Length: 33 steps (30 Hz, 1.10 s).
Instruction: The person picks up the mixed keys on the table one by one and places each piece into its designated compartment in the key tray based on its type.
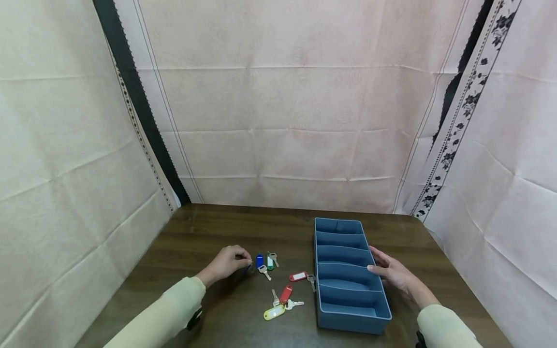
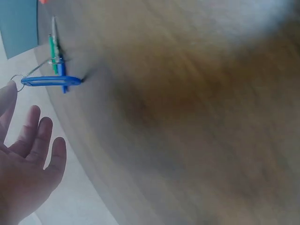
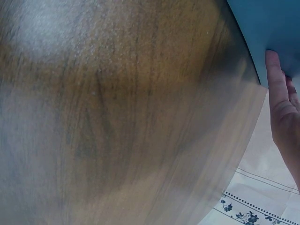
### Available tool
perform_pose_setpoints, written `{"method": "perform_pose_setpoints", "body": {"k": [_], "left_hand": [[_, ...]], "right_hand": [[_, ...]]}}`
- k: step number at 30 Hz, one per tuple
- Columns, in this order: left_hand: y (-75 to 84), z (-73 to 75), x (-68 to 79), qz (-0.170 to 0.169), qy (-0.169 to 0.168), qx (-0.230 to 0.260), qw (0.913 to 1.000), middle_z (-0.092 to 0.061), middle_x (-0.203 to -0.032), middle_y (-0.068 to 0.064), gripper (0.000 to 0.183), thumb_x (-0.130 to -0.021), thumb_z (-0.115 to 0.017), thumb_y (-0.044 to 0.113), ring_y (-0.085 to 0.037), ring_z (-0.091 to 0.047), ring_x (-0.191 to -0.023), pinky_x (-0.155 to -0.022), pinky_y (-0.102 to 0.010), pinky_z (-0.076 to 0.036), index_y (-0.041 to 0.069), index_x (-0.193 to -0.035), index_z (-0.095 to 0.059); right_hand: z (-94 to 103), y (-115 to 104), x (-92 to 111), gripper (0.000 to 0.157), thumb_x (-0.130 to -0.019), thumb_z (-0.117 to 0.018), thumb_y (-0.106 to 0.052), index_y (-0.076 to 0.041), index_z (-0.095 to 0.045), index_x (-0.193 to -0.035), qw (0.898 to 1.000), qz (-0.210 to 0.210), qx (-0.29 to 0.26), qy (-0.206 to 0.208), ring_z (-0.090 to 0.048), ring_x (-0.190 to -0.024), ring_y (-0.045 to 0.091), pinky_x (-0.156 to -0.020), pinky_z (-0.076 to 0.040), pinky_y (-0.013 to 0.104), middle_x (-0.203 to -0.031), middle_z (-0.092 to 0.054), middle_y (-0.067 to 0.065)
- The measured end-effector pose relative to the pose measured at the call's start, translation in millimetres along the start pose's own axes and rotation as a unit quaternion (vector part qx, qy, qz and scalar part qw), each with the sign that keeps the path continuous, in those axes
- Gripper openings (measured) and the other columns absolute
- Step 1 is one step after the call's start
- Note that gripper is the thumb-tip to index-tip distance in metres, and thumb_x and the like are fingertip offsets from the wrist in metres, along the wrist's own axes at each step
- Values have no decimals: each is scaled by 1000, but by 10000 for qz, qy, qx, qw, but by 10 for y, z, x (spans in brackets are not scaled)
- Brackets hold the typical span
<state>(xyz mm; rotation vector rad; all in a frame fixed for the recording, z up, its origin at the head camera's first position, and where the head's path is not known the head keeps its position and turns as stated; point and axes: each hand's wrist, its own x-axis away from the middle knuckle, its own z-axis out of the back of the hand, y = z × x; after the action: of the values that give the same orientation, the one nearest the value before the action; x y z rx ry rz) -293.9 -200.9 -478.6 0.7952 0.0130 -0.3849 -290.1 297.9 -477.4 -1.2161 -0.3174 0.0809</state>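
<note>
My left hand pinches the metal ring of a blue key tag between thumb and fingertip. In the left wrist view the tag hangs out sideways from the ring while the other fingers spread loosely. Just right of that hand lie a blue tag with a key and a green tag with a key. On the right, a blue tray with several compartments stands lengthwise. My right hand rests against its right side, thumb at the rim and extended fingers along the outer wall.
A red tag with its key lies close by the tray's left wall. Nearer the front, another red tag and a yellow tag lie together with keys. Pale cloth hangs around the brown wooden table.
</note>
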Motion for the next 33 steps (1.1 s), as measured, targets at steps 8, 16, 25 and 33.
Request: {"method": "perform_pose_setpoints", "body": {"k": [8,16,25,33], "left_hand": [[81,46,-68,154,87,221,9996,-62,-93,2,6,-94,-69,15,-16,-56,-86,-74,-34,-48,12,-90,-73],[220,57,-169,178,240,356,9989,-62,-95,2,6,-95,-69,17,-17,-57,-88,-75,-35,-49,16,-90,-73],[406,-12,-304,-5,286,404,9988,-63,-95,2,6,-95,-69,17,-16,-57,-88,-75,-34,-50,16,-90,-73],[551,-73,-439,-84,299,420,9986,-63,-96,3,8,-95,-69,19,-16,-57,-89,-77,-35,-50,14,-93,-74]], "right_hand": [[8,4,-4,75,-100,-61,-25,-8,-17,-158,9999,71,74,-40,-40,-133,50,-93,-48,59,-156,-22,30],[9,0,-6,74,-100,-61,-24,-9,-17,-158,9999,52,90,-9,-40,-133,50,-92,-48,58,-156,-23,30],[3,1,0,75,-99,-63,-26,-12,-19,-159,10000,-29,65,54,-40,-134,49,-94,-47,58,-157,-24,27],[8,1,-8,76,-99,-63,-26,-12,-18,-159,10000,-8,55,52,-38,-134,50,-95,-46,58,-158,-22,27]]}}
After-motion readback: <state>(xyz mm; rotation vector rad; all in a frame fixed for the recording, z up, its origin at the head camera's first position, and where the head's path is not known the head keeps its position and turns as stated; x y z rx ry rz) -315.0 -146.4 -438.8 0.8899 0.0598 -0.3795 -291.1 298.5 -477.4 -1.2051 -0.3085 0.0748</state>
